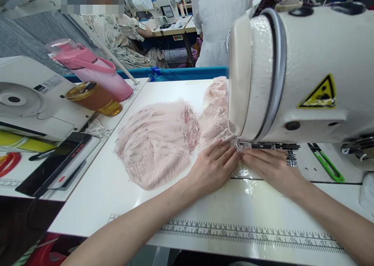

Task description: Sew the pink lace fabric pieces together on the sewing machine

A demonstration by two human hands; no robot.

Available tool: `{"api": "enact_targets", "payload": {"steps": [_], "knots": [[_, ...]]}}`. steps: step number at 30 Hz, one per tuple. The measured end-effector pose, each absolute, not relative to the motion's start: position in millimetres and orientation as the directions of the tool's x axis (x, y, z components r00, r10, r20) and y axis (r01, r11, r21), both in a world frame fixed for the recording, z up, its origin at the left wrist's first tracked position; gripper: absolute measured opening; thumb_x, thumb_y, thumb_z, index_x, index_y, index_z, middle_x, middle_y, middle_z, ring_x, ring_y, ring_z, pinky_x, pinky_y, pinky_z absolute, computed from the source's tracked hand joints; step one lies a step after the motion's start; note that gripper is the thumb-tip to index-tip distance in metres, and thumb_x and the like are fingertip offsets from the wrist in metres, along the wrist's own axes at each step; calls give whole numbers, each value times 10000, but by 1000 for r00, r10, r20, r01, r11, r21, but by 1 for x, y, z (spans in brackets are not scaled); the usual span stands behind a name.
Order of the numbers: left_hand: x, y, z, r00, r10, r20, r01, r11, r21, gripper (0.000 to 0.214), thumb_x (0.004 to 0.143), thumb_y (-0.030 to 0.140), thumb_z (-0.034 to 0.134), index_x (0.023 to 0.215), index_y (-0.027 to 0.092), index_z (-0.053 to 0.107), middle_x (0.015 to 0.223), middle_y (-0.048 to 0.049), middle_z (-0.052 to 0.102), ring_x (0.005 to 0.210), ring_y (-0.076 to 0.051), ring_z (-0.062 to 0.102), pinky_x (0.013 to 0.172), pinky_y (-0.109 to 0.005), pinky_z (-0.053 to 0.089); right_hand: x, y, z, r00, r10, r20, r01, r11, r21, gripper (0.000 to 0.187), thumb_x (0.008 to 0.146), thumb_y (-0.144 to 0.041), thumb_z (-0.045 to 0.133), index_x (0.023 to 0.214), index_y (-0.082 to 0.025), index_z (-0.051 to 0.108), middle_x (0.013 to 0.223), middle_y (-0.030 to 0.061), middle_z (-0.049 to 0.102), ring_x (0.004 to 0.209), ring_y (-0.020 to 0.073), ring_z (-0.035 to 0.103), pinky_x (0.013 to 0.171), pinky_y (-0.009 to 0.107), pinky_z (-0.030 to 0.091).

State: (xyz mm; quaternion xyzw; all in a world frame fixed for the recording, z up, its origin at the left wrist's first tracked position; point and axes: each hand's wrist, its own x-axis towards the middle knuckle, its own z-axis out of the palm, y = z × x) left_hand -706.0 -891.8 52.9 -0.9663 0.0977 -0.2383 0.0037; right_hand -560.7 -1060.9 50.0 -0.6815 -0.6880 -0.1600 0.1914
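Two hands [216,162] meet at pale pink lace [214,117] under the sewing machine [306,67].
The lace lies on the white table [172,205], partly behind the machine's head; the left hand lays its fingers along its near edge, the right hand [270,168] rests opposite (whether either pinches cloth, I can't tell from here). Green snips [326,162] lie to the right.
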Motion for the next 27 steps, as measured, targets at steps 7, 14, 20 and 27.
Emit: {"api": "enact_targets", "payload": {"steps": [7,14,20,27], "knots": [[-705,-896,51,849,-183,495,-164,-983,-83,309,961,268,467,1179,113,621,1196,-98,660,1130,-235,616,1068,-429,412,-555,-1059,52,100,869,484,984,-13,-180,192,932,-215,510,974,-198,696,1060,21,716,893,143,689,775,270,567],[-704,-897,51,865,-181,469,-152,-983,-99,324,973,294,448,1183,119,622,1210,-103,651,1150,-241,602,1071,-432,401,-562,-1056,67,191,843,503,981,-185,-63,171,899,-267,558,898,-247,728,868,-11,741,679,136,668,567,260,455],[-703,-897,52,871,-176,459,-139,-984,-114,343,979,317,427,1189,121,614,1225,-97,642,1148,-237,597,1050,-433,422,-560,-1056,57,369,827,425,903,-212,-373,194,911,-312,539,948,-240,715,949,2,730,817,159,673,736,273,521],[-704,-896,51,856,-213,472,-181,-977,-113,361,974,304,443,1138,39,627,1218,-134,639,1116,-220,605,1020,-354,455,-559,-1063,53,251,872,421,960,-168,-224,239,932,-287,495,1055,-239,694,976,19,725,835,160,677,721,295,532]]}}
